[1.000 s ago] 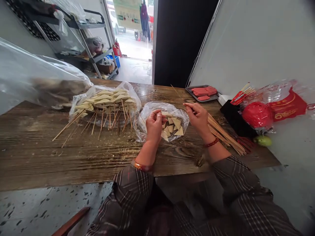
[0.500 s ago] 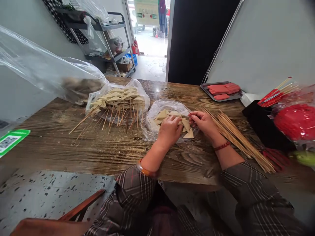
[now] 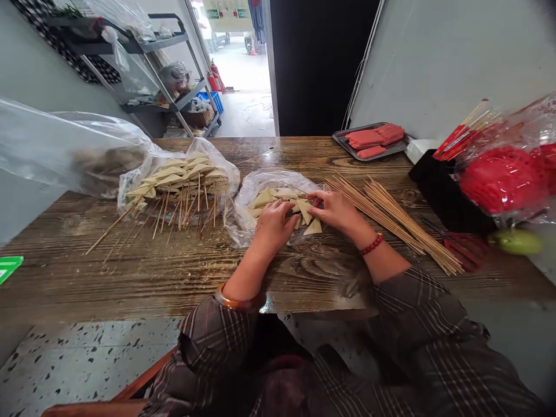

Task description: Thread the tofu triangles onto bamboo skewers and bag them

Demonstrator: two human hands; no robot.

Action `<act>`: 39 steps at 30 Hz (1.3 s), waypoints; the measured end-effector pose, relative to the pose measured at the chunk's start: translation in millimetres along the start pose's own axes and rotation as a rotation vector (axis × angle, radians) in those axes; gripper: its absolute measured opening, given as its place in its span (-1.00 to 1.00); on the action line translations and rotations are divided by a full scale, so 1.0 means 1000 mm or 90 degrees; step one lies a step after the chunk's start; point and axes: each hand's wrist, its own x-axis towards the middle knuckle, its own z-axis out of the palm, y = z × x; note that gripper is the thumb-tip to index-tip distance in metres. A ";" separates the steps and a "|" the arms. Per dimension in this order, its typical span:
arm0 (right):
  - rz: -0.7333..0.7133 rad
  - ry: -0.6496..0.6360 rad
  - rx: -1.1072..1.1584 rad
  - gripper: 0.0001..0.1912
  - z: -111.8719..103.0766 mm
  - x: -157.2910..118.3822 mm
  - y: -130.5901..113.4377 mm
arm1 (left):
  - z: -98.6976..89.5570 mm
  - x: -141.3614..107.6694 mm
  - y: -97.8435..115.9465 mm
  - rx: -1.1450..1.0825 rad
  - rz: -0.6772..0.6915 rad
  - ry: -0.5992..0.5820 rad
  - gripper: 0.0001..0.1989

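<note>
A clear plastic bag [image 3: 238, 227] lies spread on the table with pale, flat triangular pieces [image 3: 313, 226], which look like tofu sheet, heaped in it. My left hand [image 3: 273, 223] is curled over the heap, thumb and fingers drawn together; what they grip is hidden. My right hand [image 3: 333, 209] pinches a thin wooden skewer [image 3: 296, 189], which points up and left over the bag. Its fingertips are right beside a triangular piece [image 3: 304, 211]. To the left, a second bag [image 3: 232, 168] holds stacked triangles on skewers [image 3: 174, 174], their sticks pointing toward me.
Loose bare skewers [image 3: 402, 231] lie in two bundles right of my right hand. Behind them stands a dark tray [image 3: 343, 143] with red slabs [image 3: 369, 139]. A black box [image 3: 452, 191], red-wrapped items [image 3: 504, 179] and a green object [image 3: 519, 241] are at the right.
My right hand has come in closer to the triangles, and its skewer now lies lower over the bag. My left hand stays over the heap. The whole view has shifted to the right.
</note>
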 end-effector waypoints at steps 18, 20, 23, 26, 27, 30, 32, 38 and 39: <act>-0.107 0.120 0.248 -0.74 0.000 -0.004 -0.018 | -0.006 0.000 0.009 -0.589 -0.174 0.017 -0.84; -0.093 0.160 0.265 -0.74 0.000 -0.005 -0.017 | -0.008 0.000 0.009 -0.693 -0.219 0.048 -0.79; -0.079 0.180 0.267 -0.68 0.000 -0.006 -0.016 | -0.010 0.001 0.008 -0.784 -0.258 0.085 -0.72; -0.071 0.159 0.238 -0.67 0.002 -0.008 -0.019 | -0.008 0.000 0.009 -0.806 -0.257 0.108 -0.68; -0.073 0.146 0.229 -0.67 0.003 -0.009 -0.021 | -0.007 0.000 0.009 -0.795 -0.246 0.115 -0.68; -0.080 0.107 0.205 -0.67 0.005 -0.011 -0.025 | -0.003 -0.001 0.011 -0.711 -0.188 0.110 -0.70; -0.077 0.104 0.196 -0.65 0.007 -0.010 -0.026 | 0.000 -0.001 0.011 -0.622 -0.140 0.106 -0.73; -0.036 0.130 0.210 -0.68 0.011 -0.005 -0.017 | 0.000 -0.001 0.010 -0.560 -0.100 0.097 -0.80; -0.032 0.126 0.215 -0.69 0.011 -0.005 -0.016 | 0.000 -0.001 0.009 -0.580 -0.117 0.097 -0.80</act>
